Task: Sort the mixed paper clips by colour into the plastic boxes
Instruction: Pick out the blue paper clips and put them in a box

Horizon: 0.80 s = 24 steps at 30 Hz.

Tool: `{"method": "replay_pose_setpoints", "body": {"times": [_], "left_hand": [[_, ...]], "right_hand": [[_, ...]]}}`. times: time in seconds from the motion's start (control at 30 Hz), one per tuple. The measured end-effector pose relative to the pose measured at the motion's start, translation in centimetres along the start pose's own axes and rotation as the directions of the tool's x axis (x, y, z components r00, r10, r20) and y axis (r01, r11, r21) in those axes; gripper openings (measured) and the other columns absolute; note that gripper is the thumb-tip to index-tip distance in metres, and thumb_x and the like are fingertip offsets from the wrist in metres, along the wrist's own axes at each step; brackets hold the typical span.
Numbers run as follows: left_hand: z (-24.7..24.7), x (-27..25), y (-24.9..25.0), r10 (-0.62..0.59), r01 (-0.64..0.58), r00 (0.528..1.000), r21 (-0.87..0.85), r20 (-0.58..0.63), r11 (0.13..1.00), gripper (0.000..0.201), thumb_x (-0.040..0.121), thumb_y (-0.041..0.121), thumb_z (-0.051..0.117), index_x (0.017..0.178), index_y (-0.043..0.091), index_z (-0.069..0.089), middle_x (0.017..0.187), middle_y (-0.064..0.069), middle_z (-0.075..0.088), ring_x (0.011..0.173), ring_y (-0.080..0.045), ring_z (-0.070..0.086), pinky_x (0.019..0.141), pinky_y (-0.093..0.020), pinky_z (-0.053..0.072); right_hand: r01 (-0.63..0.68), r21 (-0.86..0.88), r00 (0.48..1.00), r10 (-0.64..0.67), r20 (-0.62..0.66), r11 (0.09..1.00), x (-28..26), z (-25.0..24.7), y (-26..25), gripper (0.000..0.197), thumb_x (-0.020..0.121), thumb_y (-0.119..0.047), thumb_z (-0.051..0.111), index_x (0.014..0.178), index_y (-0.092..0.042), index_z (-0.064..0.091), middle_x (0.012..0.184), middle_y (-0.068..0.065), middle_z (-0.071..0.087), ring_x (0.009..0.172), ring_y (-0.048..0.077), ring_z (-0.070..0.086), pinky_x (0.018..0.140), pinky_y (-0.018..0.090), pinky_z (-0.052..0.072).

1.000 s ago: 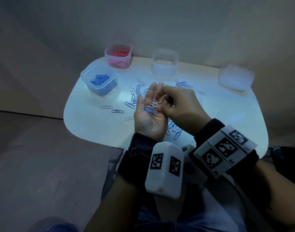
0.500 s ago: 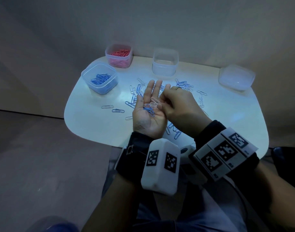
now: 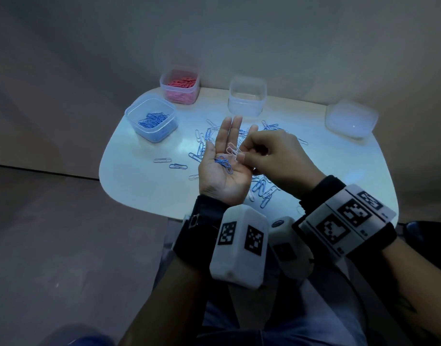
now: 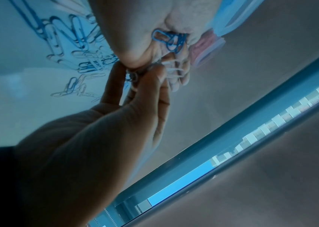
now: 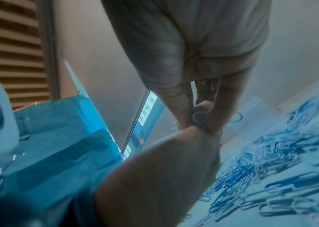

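Observation:
My left hand (image 3: pixel 220 178) is held palm up over the white table (image 3: pixel 139 186), fingers straight, with a few blue paper clips (image 3: pixel 224 164) lying in the palm. My right hand (image 3: pixel 240 157) reaches in from the right and pinches a few white paper clips (image 3: pixel 232 150) over the base of the left fingers. The left wrist view shows the blue clips (image 4: pixel 169 40) in the palm and the white clips (image 4: pixel 174 69) at the right hand's fingertips. Mixed blue and white loose clips (image 3: pixel 263 188) lie on the table under both hands.
At the back left stand a clear box of blue clips (image 3: pixel 151 121) and a box of pink clips (image 3: pixel 180 84). A clear box (image 3: pixel 247 96) with no clips showing stands at the back middle, and another clear box (image 3: pixel 350 119) at the far right. Two single clips (image 3: pixel 170 163) lie left of the hands.
The left fingers have straightened. The right hand has closed on the white clips and drawn them off the bunch in the palm, leaving the blue ones there.

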State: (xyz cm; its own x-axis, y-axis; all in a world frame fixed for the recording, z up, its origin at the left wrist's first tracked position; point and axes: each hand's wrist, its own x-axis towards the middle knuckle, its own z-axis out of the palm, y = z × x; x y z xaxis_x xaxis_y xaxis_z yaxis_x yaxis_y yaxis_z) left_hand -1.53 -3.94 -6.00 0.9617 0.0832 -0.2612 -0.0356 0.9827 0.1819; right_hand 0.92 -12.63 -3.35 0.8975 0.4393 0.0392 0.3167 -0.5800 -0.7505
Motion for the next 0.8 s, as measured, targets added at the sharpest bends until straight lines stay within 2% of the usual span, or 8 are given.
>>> {"method": "replay_pose_setpoints", "body": {"times": [0.07, 0.17, 0.23, 0.37, 0.47, 0.57, 0.7, 0.8], "left_hand": [[0.0, -0.2, -0.1, -0.002, 0.001, 1.000, -0.041, -0.015, 0.999, 0.058, 0.102, 0.036, 0.010, 0.101, 0.004, 0.058, 0.142, -0.010, 0.046, 0.134, -0.034, 0.038, 0.075, -0.041, 0.046], [-0.3, -0.3, -0.2, -0.014, 0.011, 0.999, -0.079, -0.034, 0.997, 0.060, 0.103, 0.036, 0.009, 0.098, 0.002, 0.059, 0.119, -0.006, 0.060, 0.124, -0.027, 0.049, 0.061, -0.033, 0.056], [-0.6, 0.0, -0.2, -0.008, 0.002, 0.999, -0.149, -0.039, 0.989, 0.060, 0.103, 0.034, 0.012, 0.097, -0.001, 0.059, 0.113, -0.010, 0.062, 0.115, -0.025, 0.053, 0.067, -0.041, 0.055], [-1.2, 0.2, 0.1, -0.005, 0.000, 0.999, -0.127, -0.037, 0.992, 0.061, 0.102, 0.035, 0.011, 0.098, -0.001, 0.060, 0.109, -0.014, 0.066, 0.132, -0.032, 0.041, 0.077, -0.046, 0.048], [-1.4, 0.3, 0.3, -0.002, -0.003, 0.998, -0.084, -0.067, 0.996, 0.061, 0.102, 0.035, 0.009, 0.098, 0.001, 0.059, 0.138, -0.013, 0.049, 0.135, -0.030, 0.038, 0.088, -0.044, 0.039], [-1.4, 0.3, 0.4, 0.007, -0.011, 0.997, -0.058, -0.082, 0.998, 0.060, 0.102, 0.035, 0.009, 0.097, 0.002, 0.059, 0.144, -0.012, 0.043, 0.136, -0.028, 0.038, 0.095, -0.042, 0.033], [-1.4, 0.5, 0.3, 0.024, -0.033, 0.994, -0.078, -0.106, 0.996, 0.060, 0.103, 0.034, 0.010, 0.098, 0.000, 0.059, 0.143, -0.014, 0.044, 0.135, -0.028, 0.038, 0.104, -0.041, 0.031], [-1.5, 0.6, 0.2, 0.021, -0.029, 0.993, -0.067, -0.116, 0.997, 0.059, 0.102, 0.034, 0.011, 0.098, 0.000, 0.059, 0.143, -0.014, 0.044, 0.135, -0.027, 0.039, 0.102, -0.039, 0.032]], "right_hand": [[-0.056, 0.124, 0.998, 0.058, -0.012, 0.991, -0.1, 0.0, 0.0, 0.007, 0.081, -0.009, 0.067, 0.079, -0.002, 0.066, 0.072, 0.018, 0.062, 0.074, 0.032, 0.061, 0.076, 0.043, 0.055], [-0.143, 0.317, 0.989, 0.142, 0.028, 0.938, -0.1, 0.1, 0.0, 0.012, 0.084, -0.009, 0.064, 0.074, -0.006, 0.060, 0.069, 0.017, 0.054, 0.064, 0.020, 0.054, 0.057, 0.030, 0.052], [-0.185, 0.442, 0.982, 0.180, 0.055, 0.878, 0.0, 0.0, 0.2, 0.015, 0.086, -0.008, 0.062, 0.073, -0.007, 0.057, 0.064, 0.008, 0.050, 0.055, 0.011, 0.050, 0.049, 0.021, 0.050], [-0.239, 0.564, 0.962, 0.272, 0.027, 0.790, 0.5, -0.8, 0.9, 0.018, 0.088, -0.010, 0.059, 0.072, -0.016, 0.056, 0.063, -0.003, 0.048, 0.044, -0.002, 0.042, 0.042, 0.010, 0.040], [-0.250, 0.392, 0.947, 0.308, -0.094, 0.886, 1.7, -1.8, 2.2, 0.013, 0.087, -0.012, 0.061, 0.075, -0.015, 0.059, 0.065, -0.005, 0.050, 0.052, 0.002, 0.044, 0.041, 0.008, 0.039], [-0.248, 0.011, 0.963, 0.247, -0.110, 0.969, 2.0, -2.2, 3.0, 0.009, 0.084, -0.012, 0.065, 0.089, -0.006, 0.070, 0.063, -0.004, 0.053, 0.059, 0.010, 0.049, 0.056, 0.019, 0.052], [-0.148, 0.010, 0.983, 0.149, -0.109, 0.989, 0.5, -0.8, 2.0, 0.016, 0.082, -0.019, 0.068, 0.082, -0.003, 0.072, 0.056, -0.002, 0.054, 0.057, 0.012, 0.049, 0.062, 0.028, 0.049], [-0.135, -0.042, 0.991, 0.134, -0.019, 0.990, -0.3, 0.5, 1.7, 0.021, 0.080, -0.023, 0.070, 0.075, -0.003, 0.064, 0.057, -0.002, 0.051, 0.060, 0.014, 0.048, 0.056, 0.018, 0.037]]}}
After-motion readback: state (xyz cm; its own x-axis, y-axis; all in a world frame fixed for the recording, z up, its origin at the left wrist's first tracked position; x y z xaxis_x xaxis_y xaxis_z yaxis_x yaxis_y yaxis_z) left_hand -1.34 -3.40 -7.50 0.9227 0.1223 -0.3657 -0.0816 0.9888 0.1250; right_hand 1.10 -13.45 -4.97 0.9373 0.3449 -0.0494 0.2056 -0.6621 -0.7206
